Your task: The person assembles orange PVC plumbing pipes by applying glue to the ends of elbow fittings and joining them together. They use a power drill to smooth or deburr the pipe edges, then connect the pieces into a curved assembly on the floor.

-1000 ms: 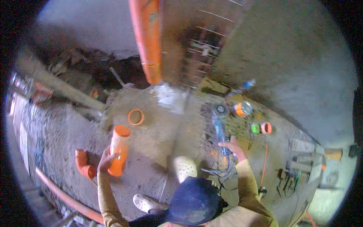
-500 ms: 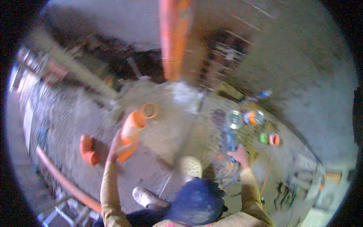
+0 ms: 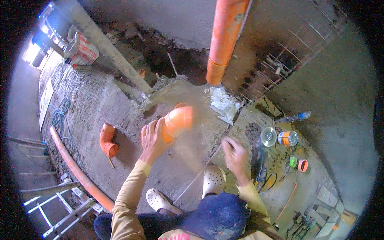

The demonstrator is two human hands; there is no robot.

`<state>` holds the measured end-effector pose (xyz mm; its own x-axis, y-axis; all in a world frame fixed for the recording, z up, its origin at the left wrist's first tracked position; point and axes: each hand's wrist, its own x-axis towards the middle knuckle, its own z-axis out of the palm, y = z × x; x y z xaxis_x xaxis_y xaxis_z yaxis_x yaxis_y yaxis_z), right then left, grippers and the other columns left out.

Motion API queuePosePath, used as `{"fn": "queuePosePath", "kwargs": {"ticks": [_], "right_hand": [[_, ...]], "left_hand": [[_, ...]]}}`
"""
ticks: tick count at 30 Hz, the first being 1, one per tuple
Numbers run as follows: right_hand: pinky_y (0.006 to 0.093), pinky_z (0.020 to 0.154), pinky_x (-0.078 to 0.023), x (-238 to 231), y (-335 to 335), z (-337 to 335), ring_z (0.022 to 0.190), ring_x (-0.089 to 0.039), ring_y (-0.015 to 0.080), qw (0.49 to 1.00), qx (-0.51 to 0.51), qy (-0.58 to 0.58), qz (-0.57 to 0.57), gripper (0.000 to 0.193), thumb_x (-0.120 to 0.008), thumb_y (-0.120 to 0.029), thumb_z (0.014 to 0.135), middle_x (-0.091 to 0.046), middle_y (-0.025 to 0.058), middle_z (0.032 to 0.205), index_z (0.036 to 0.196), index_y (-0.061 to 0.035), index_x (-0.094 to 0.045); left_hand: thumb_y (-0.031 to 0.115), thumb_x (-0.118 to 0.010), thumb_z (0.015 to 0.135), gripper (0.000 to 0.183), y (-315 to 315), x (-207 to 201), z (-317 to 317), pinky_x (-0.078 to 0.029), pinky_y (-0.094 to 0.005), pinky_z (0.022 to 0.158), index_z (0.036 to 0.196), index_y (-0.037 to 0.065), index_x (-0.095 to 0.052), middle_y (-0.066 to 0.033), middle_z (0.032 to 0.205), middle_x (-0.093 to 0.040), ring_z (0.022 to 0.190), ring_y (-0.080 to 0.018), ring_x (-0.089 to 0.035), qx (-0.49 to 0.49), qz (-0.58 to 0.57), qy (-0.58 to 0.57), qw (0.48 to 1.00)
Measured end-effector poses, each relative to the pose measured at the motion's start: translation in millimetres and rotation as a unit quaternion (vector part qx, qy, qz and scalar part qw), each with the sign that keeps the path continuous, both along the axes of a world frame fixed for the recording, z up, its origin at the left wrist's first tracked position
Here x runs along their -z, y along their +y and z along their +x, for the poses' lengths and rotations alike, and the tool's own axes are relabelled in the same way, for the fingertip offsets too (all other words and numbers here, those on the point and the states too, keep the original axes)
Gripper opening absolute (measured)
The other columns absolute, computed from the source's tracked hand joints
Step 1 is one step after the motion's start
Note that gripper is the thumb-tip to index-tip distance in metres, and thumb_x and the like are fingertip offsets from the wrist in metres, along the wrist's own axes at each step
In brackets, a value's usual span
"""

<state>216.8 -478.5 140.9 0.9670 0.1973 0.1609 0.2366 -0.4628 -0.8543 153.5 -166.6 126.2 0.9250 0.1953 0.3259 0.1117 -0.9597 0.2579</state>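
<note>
My left hand (image 3: pixel 153 138) is wrapped round one end of an orange plastic pipe elbow (image 3: pixel 177 121), holding it above the floor. The elbow's far end, blurred by motion, faces right. Just behind it an orange ring (image 3: pixel 181 105) shows in part. My right hand (image 3: pixel 237 157) hangs over the floor to the right, its fingers curled in and slightly smeared; whatever they hold, if anything, is hidden. A second orange elbow (image 3: pixel 107 140) lies on the floor left of my left hand.
An orange pipe (image 3: pixel 224 44) rises ahead beside a dug-out pit (image 3: pixel 164 66). White plastic sheeting (image 3: pixel 224 105) lies at its foot. Tins (image 3: pixel 287 138), a clear-lidded container (image 3: pixel 268 137) and an orange pipe cap (image 3: pixel 303 165) stand right. A long orange pipe (image 3: pixel 78 170) lies left.
My left hand has brought the elbow rightward and tipped its far end to the right. My right hand has moved away from the tools at the right, its fingers now curled. The view has shifted.
</note>
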Motion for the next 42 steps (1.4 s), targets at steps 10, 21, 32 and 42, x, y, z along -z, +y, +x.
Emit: {"fn": "queuePosePath", "kwargs": {"ticks": [10,21,32,42], "right_hand": [[0.0351,0.072,-0.052,-23,96,61,0.078,-0.067,0.015,0.95,-0.166,0.255,0.074,0.038,-0.068,-0.038,0.099,-0.077,0.0092,0.091,0.103,-0.0013,-0.076],[0.047,0.09,-0.052,11,72,43,0.103,-0.065,0.0356,0.972,-0.233,-0.014,0.027,0.026,-0.077,-0.029,0.088,-0.07,0.0161,0.106,0.096,-0.0042,-0.077],[0.0472,0.096,-0.051,67,57,68,0.112,-0.063,0.0378,0.972,-0.147,0.108,-0.15,0.053,-0.072,-0.034,0.09,-0.068,0.0188,0.117,0.133,-0.0043,-0.062],[0.0606,0.11,-0.042,153,220,143,0.134,-0.047,0.0528,0.882,-0.309,-0.098,-0.342,0.102,-0.092,-0.035,0.067,-0.045,0.034,0.147,0.149,-0.0017,-0.042]], "left_hand": [[0.032,-0.089,0.06,0.09,-19,-8,-9,-0.044,-0.0469,0.098,0.141,0.013,-0.052,-0.0102,0.122,-0.058,0.111,-0.0308,-0.058,0.016,0.044,-0.022,0.999],[0.045,-0.091,0.064,0.095,-29,6,-13,-0.048,-0.0479,0.097,0.143,0.013,-0.049,-0.0136,0.128,-0.059,0.116,-0.0361,-0.059,-0.02,-0.204,0.141,0.969],[0.053,-0.089,0.065,0.101,13,41,-29,-0.05,-0.049,0.096,0.146,0.012,-0.045,-0.0157,0.133,-0.057,0.117,-0.0375,-0.06,-0.126,-0.162,0.208,0.956],[0.053,-0.082,0.075,0.087,46,57,-59,-0.051,-0.0547,0.095,0.143,0.011,-0.047,-0.0197,0.131,-0.06,0.115,-0.0434,-0.062,-0.23,-0.137,0.234,0.934]]}}
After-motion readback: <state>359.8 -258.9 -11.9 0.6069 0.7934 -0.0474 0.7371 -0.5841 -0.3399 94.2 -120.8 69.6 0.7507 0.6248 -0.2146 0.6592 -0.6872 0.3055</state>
